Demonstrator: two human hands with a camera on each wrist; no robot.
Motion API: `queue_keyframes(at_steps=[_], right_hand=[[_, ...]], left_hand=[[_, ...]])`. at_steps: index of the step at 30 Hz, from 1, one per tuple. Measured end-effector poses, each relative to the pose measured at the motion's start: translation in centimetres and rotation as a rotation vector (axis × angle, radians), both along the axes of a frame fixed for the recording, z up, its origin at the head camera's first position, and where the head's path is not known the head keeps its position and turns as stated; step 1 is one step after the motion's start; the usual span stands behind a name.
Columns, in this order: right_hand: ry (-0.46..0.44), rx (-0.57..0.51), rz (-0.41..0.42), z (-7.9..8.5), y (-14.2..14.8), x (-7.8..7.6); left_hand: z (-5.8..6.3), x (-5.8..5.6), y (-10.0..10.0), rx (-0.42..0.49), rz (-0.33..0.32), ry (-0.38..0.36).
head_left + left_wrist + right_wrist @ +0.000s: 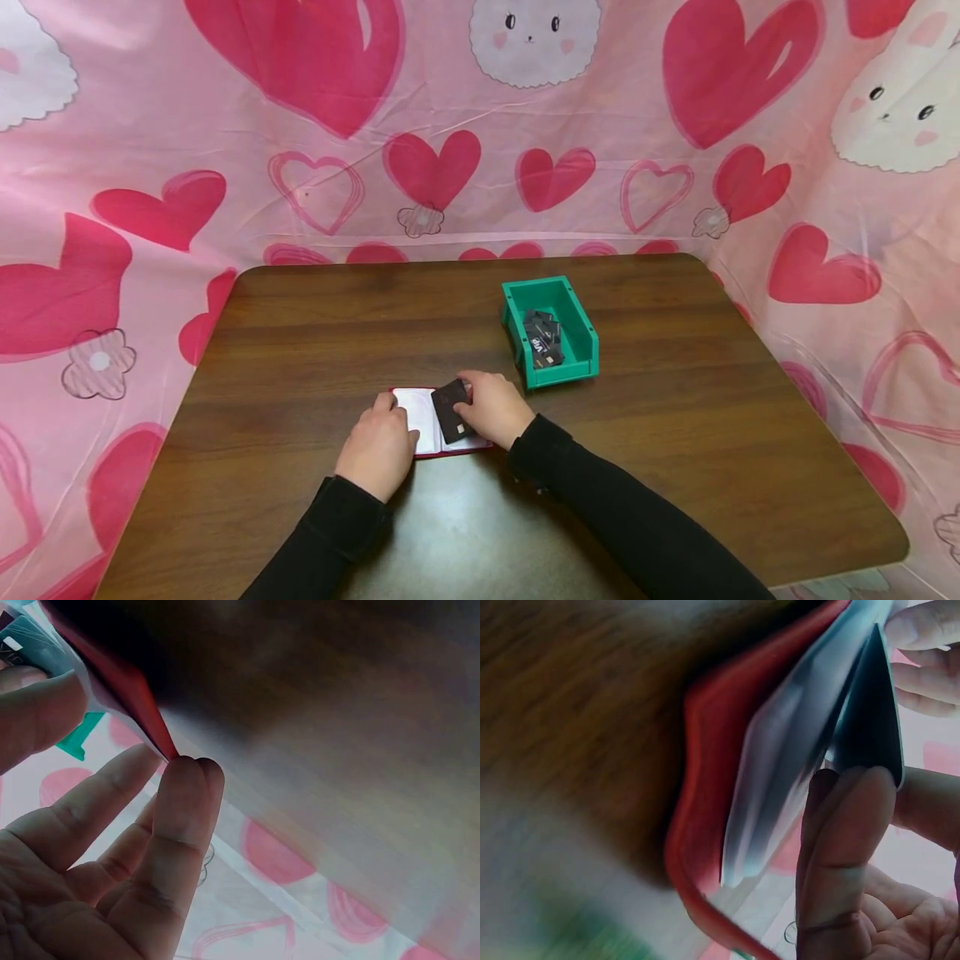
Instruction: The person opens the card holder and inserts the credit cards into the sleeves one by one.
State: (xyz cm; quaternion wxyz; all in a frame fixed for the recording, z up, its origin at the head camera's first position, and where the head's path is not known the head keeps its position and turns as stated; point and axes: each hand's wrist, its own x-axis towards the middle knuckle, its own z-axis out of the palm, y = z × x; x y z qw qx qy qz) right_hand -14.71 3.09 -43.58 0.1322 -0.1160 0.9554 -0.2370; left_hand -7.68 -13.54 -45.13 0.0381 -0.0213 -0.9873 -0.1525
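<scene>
A small red card holder (420, 417) with clear and white sleeves lies spread on the table in the head view. My left hand (378, 446) holds its left side, with fingertips at the corner of the red cover (142, 701) and the thumb over the sleeves. Between thumb and fingers, my right hand (497, 408) pinches a black card (450, 412) with a small chip. The card is tilted above the right-hand sleeve; in the right wrist view its lower edge is close to the sleeves (780, 772), and I cannot tell whether it is inside one.
A green open-fronted bin (581, 333) stands behind and to the right of my hands, with several black cards (545, 337) piled inside, one marked VIP. The brown wooden table (337, 325) backs onto a pink heart-patterned curtain (510, 117).
</scene>
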Motion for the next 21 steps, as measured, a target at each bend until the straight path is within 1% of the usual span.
queue_keyframes(at_steps=[7,13,17,21], right_hand=[[0.008,0.042,0.002,-0.3,-0.8,0.2],[-0.044,0.069,-0.005,-0.1,-1.6,0.0],[-0.083,0.045,-0.001,-0.2,-2.0,-0.1],[-0.069,-0.006,0.013,-0.3,-2.1,0.0]], left_hand=[[0.0,0.0,-0.1,0.01,0.002,-0.036],[-0.1,0.0,-0.3,0.025,-0.003,-0.015],[-0.1,0.1,-0.3,0.027,-0.015,-0.002],[0.1,0.0,-0.2,0.028,-0.024,0.007]])
